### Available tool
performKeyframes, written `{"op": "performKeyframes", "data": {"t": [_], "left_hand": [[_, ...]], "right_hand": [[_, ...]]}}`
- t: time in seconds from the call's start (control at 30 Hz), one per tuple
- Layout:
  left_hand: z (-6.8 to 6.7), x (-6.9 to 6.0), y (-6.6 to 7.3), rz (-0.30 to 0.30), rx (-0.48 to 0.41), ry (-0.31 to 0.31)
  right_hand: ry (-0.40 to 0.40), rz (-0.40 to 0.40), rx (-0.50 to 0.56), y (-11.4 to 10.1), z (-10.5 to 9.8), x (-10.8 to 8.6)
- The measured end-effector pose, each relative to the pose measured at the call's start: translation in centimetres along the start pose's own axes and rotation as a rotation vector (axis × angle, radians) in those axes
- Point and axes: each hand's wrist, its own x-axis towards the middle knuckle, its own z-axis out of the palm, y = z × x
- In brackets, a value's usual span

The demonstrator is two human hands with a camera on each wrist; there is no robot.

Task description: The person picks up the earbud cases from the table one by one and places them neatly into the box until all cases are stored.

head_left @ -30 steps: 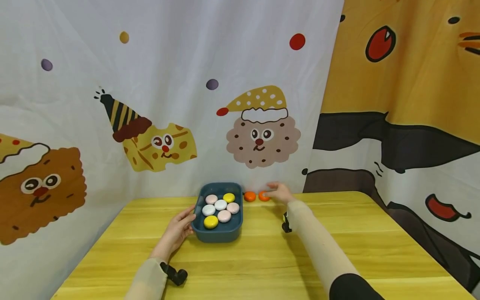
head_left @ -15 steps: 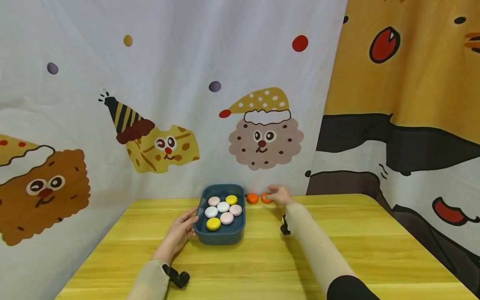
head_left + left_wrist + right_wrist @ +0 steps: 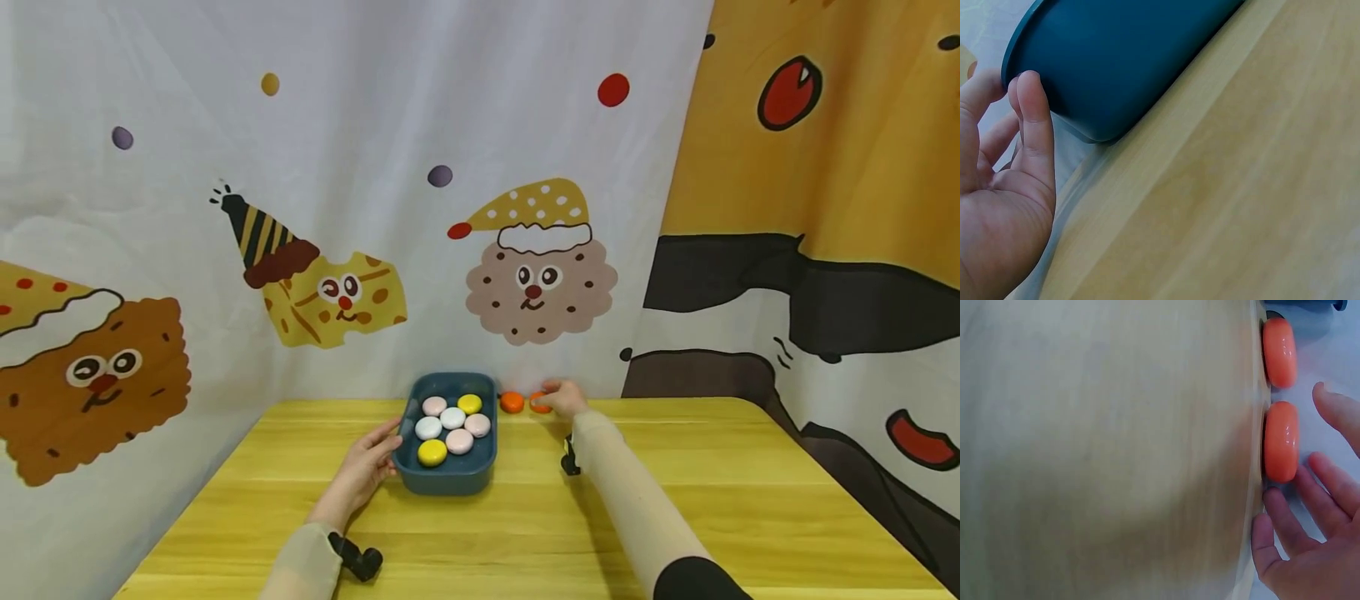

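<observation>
In the head view, a dark blue-green rectangular bin (image 3: 450, 483) stands at the table's back. Inside lie several smooth rounded discs, such as a yellow disc (image 3: 432, 452), a white disc (image 3: 428, 428) and a pink disc (image 3: 460, 442). My left hand (image 3: 363, 471) grips the bin's left rim; its thumb and fingers meet the edge in the left wrist view. To the bin's right sit two orange discs. My right hand (image 3: 567, 398) reaches around the outer orange disc (image 3: 1281, 442), fingertips beside or touching its side, thumb apart from it. The other orange disc (image 3: 1280, 352) is nearer the bin.
The wooden table (image 3: 675, 500) ends at the back against a printed cloth (image 3: 360, 125) with cartoon snacks. Both orange discs lie along that rear edge. A small dark thing (image 3: 1275, 314) shows partly behind the inner orange disc.
The whole head view has shifted slightly right and down. My left hand stays at the bin, and my right hand stays by the outer orange disc; the discs look unmoved.
</observation>
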Motion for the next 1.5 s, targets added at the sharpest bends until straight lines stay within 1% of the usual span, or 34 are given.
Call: {"op": "performKeyframes", "data": {"t": [0.07, 0.17, 0.27, 0.4, 0.5, 0.57, 0.7, 0.73, 0.8, 0.93, 1.0, 1.2, 1.3, 1.37, 1.5], "left_hand": [[0.0, 0.1, 0.1, 0.002, 0.011, -0.003], [0.1, 0.1, 0.2, -0.001, 0.015, 0.001], [0.1, 0.2, 0.3, -0.002, 0.010, 0.004], [0.1, 0.1, 0.3, -0.005, 0.020, -0.007], [0.1, -0.1, 0.4, -0.012, 0.026, -0.006], [0.0, -0.2, 0.4, -0.016, 0.027, 0.000], [-0.2, -0.2, 0.5, -0.013, 0.020, 0.011], [-0.2, -0.2, 0.6, -0.011, 0.021, 0.009], [-0.1, -0.2, 0.5, -0.011, 0.021, 0.000], [0.0, -0.1, 0.3, -0.015, 0.016, -0.008], [0.1, -0.1, 0.2, -0.015, 0.016, -0.005], [0.1, -0.2, 0.2, -0.015, 0.023, -0.005], [0.0, -0.2, 0.2, -0.015, 0.024, -0.007], [0.1, -0.2, 0.3, -0.015, 0.023, -0.006], [0.2, -0.2, 0.2, -0.015, 0.018, 0.003]], "right_hand": [[0.001, -0.003, -0.010, 0.0, 0.0, 0.1], [-0.002, 0.007, 0.009, -0.2, -0.2, 0.2], [0.000, -0.003, -0.014, -0.3, -0.2, 0.2], [-0.003, -0.017, -0.058, -0.4, -0.1, 0.0], [-0.025, -0.011, -0.049, -0.7, 0.1, -0.3], [-0.042, -0.001, -0.020, -0.9, 0.2, -0.5], [-0.050, -0.023, 0.008, -1.2, 0.2, -0.7], [-0.051, -0.016, 0.016, -1.2, 0.1, -0.7], [-0.062, -0.012, 0.003, -1.3, 0.1, -0.8], [-0.094, 0.024, -0.026, -1.1, 0.0, -1.1], [-0.096, 0.032, -0.038, -1.0, 0.0, -1.2], [-0.095, 0.002, -0.111, -1.3, 0.3, -1.4], [-0.103, -0.005, -0.120, -1.2, 0.6, -1.4], [-0.100, -0.008, -0.112, -0.9, 0.7, -1.1], [-0.089, -0.027, -0.132, -0.6, 0.9, -1.0]]}}
